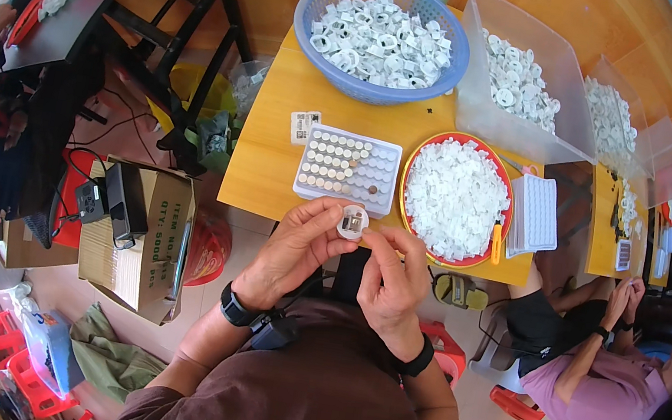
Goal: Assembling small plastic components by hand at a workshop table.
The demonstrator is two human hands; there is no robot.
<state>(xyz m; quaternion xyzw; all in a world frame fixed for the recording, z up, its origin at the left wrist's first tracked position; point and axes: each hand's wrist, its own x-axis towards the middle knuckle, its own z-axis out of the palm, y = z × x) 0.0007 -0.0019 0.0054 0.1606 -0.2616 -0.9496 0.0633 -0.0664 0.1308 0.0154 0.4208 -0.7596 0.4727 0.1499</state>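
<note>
In front of my chest, my left hand [309, 241] pinches a small round white plastic housing [352, 222] with metal bits inside it. My right hand [397, 281] is closed at the housing's right edge, thumb and forefinger together; what lies between those fingertips is too small to make out. Just beyond my hands, a white tray [381, 204] carries rows of round button cells [326, 171], with bare pockets on its right side. To the right of that stands a red round tray [413, 242] heaped with small white plastic pieces [454, 195].
A blue basket [308, 52] and a clear bin [570, 146], both holding white parts, stand at the table's back. An orange cutter [497, 243] rests on the red tray's rim, near stacked white trays [545, 234]. A cardboard box [129, 265] is left; a seated person [590, 382] works right.
</note>
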